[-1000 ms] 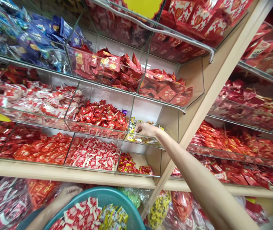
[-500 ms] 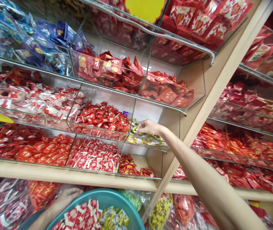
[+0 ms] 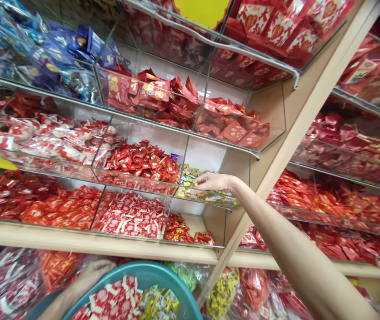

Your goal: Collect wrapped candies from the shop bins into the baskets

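My right hand (image 3: 214, 182) reaches over the clear front panel into a compartment of yellow-wrapped candies (image 3: 190, 174). Its fingers are stretched out and a little apart, with the tips low over the candies; nothing shows in them. At the lower left, my left hand (image 3: 98, 270) has its fingers curled at the rim of a teal plastic basket (image 3: 179, 284), and the forearm lies along the basket's side. Inside the basket are red-and-white wrapped candies (image 3: 114, 298) and yellow-green wrapped candies (image 3: 159, 303), lying side by side.
Clear dividers split the shelves into compartments. Red-wrapped candies (image 3: 145, 162) fill the one left of my right hand; red-and-white packets (image 3: 133, 215) lie below. A slanting wooden upright (image 3: 276, 155) stands close to my right forearm. Bagged candies (image 3: 223, 293) sit under the shelf.
My right hand has moved slightly right and lower in the yellow candy compartment, and its bunched fingers have stretched out. My left hand and the basket have stayed nearly still.
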Available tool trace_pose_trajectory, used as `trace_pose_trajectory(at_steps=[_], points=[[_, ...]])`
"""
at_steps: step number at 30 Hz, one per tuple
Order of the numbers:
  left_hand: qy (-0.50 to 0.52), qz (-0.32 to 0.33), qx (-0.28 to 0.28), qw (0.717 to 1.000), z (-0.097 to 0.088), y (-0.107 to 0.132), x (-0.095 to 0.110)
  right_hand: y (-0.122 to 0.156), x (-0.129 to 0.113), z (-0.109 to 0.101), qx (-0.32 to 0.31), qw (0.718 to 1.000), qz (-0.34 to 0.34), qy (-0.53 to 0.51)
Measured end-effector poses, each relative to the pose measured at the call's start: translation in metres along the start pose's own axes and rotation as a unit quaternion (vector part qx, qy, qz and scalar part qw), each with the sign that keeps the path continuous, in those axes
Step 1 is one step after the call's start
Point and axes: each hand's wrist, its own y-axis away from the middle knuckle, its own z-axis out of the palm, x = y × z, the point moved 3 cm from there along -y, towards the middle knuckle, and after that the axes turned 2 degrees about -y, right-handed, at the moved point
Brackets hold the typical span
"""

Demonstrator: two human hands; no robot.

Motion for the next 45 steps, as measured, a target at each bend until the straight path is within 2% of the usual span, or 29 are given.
trace_pose_trajectory(at_steps=[3,10,16,22,24,29,31,35,41,45], points=[[0.002,0.001,0.003,1.0,0.0,0.0,0.0,0.0,0.0,0.002,-0.01,1.0,-0.024,-0.014],[-0.02,0.008,0.011,1.0,-0.003,-0.002,-0.001,-0.007,0.003,0.008,0.012,0.999,-0.003,-0.04],[-0.025,0.003,0.006,1.0,-0.002,0.001,0.002,-0.005,-0.005,0.007,-0.047,0.996,0.044,-0.065],[-0.04,-0.003,0.017,0.999,-0.001,0.003,0.007,-0.005,-0.006,0.005,-0.05,0.995,0.064,-0.056],[-0.038,-0.003,0.016,0.999,-0.001,0.003,0.006,-0.006,-0.003,0.002,-0.031,0.996,0.044,-0.065],[-0.029,-0.002,0.008,1.0,-0.002,-0.001,-0.001,-0.013,0.005,-0.01,0.097,0.993,-0.022,-0.065],[-0.022,-0.003,0.009,1.0,-0.001,-0.001,-0.002,-0.017,0.009,-0.008,0.095,0.994,-0.018,-0.043],[-0.03,-0.001,0.009,1.0,0.0,0.0,0.001,-0.019,0.011,0.003,0.043,0.999,-0.011,-0.004],[-0.054,-0.002,0.008,0.998,0.0,0.001,0.003,-0.021,0.008,0.005,0.081,0.992,-0.014,0.095],[-0.045,0.001,0.002,0.999,-0.001,0.0,0.002,-0.023,0.009,0.004,0.092,0.991,-0.02,0.096]])
